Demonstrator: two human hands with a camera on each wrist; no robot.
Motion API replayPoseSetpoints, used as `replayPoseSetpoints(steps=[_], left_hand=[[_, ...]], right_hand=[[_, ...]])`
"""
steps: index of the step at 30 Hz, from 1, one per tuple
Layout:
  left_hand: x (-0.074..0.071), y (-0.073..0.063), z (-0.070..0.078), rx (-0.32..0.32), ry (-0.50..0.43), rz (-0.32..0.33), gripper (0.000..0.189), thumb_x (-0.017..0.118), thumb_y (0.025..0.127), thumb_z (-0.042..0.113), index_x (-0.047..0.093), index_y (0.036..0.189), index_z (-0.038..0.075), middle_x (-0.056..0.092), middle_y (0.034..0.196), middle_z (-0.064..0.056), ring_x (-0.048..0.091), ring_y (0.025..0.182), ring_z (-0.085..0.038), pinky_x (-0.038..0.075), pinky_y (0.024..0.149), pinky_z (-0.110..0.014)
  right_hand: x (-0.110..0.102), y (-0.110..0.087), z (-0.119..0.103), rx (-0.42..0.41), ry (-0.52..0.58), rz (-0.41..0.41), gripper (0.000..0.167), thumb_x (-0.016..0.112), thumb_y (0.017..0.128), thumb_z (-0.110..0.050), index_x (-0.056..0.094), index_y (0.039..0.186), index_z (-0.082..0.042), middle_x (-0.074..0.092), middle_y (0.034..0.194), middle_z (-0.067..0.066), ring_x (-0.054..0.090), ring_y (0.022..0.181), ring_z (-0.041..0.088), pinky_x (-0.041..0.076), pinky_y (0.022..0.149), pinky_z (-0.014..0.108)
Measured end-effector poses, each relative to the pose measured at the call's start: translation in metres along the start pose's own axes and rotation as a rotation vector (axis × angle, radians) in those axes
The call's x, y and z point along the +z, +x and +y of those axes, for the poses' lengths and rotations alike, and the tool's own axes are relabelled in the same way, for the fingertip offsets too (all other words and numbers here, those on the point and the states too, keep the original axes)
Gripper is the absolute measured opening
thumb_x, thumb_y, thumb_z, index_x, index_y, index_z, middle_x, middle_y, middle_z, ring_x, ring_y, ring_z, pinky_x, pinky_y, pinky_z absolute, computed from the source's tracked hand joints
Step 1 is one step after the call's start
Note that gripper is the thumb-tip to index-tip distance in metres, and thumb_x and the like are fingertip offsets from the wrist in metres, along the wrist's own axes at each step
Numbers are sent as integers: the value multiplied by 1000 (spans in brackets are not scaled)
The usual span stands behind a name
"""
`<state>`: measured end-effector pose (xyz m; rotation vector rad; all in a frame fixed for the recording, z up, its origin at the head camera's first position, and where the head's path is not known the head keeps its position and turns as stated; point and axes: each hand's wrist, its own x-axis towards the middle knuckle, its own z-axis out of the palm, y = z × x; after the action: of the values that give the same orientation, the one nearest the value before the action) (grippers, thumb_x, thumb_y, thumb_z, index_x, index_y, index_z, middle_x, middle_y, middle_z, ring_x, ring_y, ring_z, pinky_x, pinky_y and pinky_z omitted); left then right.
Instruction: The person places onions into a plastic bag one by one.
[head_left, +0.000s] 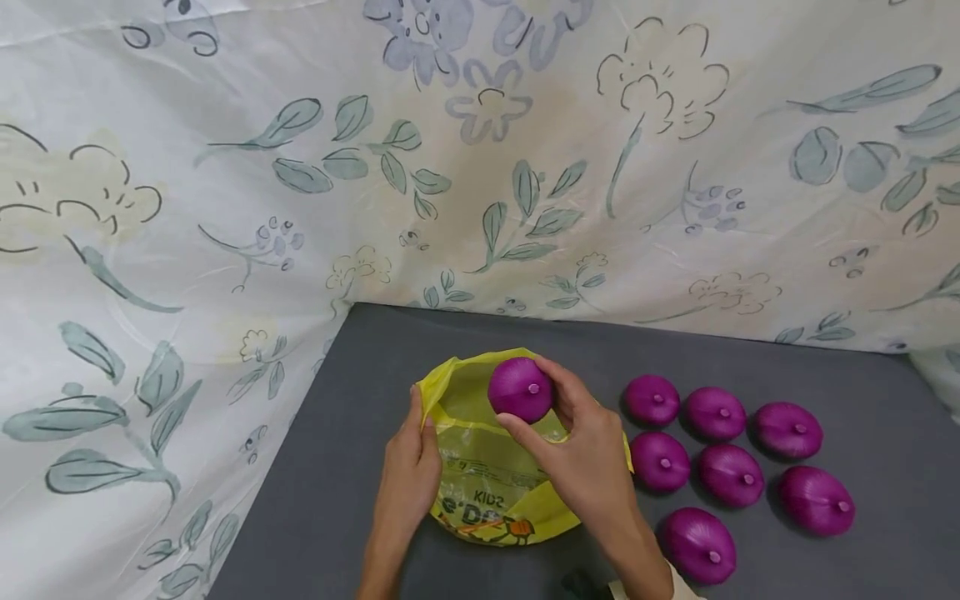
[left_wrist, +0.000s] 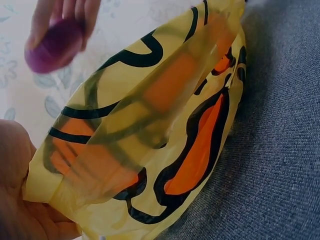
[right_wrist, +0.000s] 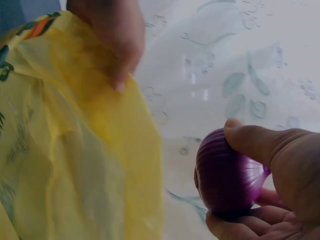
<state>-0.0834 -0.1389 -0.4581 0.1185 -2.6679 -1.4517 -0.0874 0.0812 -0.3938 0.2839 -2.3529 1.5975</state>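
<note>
A yellow printed plastic bag (head_left: 487, 467) lies with its mouth spread on the dark tabletop. My left hand (head_left: 412, 467) pinches the bag's left rim between thumb and fingers, which the left wrist view also shows at the bag's edge (left_wrist: 55, 190). Over the bag's mouth, my right hand (head_left: 585, 450) holds a purple onion (head_left: 521, 390) between thumb and fingers. In the right wrist view this onion (right_wrist: 227, 172) is gripped in the air beside the bag (right_wrist: 100, 150), apart from it.
Several more purple onions (head_left: 731, 475) lie in loose rows on the dark tabletop (head_left: 330, 483), right of the bag. A floral cloth (head_left: 480, 167) hangs behind the table and along its left side.
</note>
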Motion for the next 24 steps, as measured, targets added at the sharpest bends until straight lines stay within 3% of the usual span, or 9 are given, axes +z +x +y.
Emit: replayPoseSetpoints(steps=[6,13,19,24], left_hand=[[0,0,2,-11,7,5,59,39,116,17,14,170,15,48,79,-3,42,63,-16,44,95,-44],[1,-1,3,-14,18,2,60,40,116,16,15,170,12,48,81,-3,40,62,-16,45,92,-43],[0,-1,2,-12,22,-3,59,40,116,19,15,170,11,49,82,-4,39,59,-14,46,82,-40],[0,-2,2,-21,3,-19,59,39,117,22,16,170,12,47,71,-1,37,51,-13,44,61,-33]], right_hand=[[24,10,9,13,34,-45,78,95,81,-29,59,147,-8,70,136,5,67,126,16,57,99,39],[47,19,27,99,25,-96,71,97,79,-27,64,140,-10,74,125,3,74,113,17,61,92,36],[60,24,36,97,-58,-95,67,97,78,-33,68,135,-13,76,116,2,74,99,15,63,85,40],[70,27,42,88,-88,-113,63,96,81,-33,69,133,-11,75,116,4,72,98,17,63,84,41]])
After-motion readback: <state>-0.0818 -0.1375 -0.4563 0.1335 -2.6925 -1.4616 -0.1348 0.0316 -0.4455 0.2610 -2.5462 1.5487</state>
